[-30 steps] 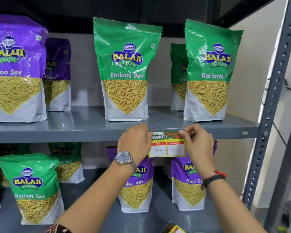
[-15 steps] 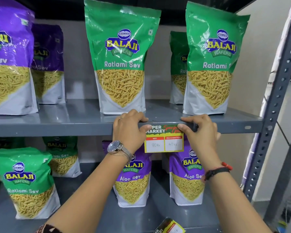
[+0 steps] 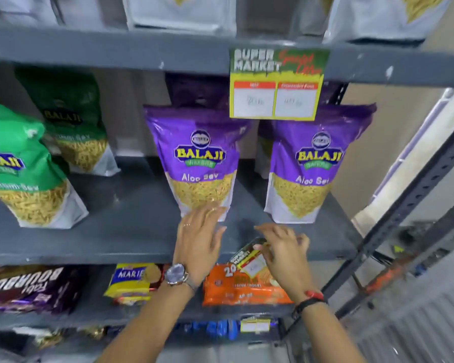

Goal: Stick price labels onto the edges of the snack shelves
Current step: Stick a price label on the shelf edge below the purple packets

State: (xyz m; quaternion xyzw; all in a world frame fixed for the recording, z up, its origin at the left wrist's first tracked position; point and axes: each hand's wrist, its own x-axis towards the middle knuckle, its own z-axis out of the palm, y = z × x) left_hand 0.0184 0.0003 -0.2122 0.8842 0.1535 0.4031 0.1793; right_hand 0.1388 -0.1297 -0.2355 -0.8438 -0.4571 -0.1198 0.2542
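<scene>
1. I see one price label (image 3: 278,83) already stuck on the front edge of the upper shelf (image 3: 116,52), hanging down a little in front of the purple Aloo Sev bags (image 3: 202,158); no hand touches it

2. The next label (image 3: 249,259) lies at the front lip of the middle shelf (image 3: 102,226), tilted, with its long axis running from lower right up to the left; motion blur hides the fine print

3. My right hand (image 3: 283,247) is directly on this label. The fingers are curled and seem to pinch its upper edge, but with the blur I cannot tell how firm the pinch is

4. My left hand (image 3: 199,231) is spread flat, palm down, on the middle shelf just beside the label on its left, and it holds nothing

5. I judge that the coming move depends on this: the label sits under the right hand and to the right of the left hand, so the right hand is the nearer one. The label probably must turn until its long axis runs along the shelf edge, then both hands can press it there
</scene>
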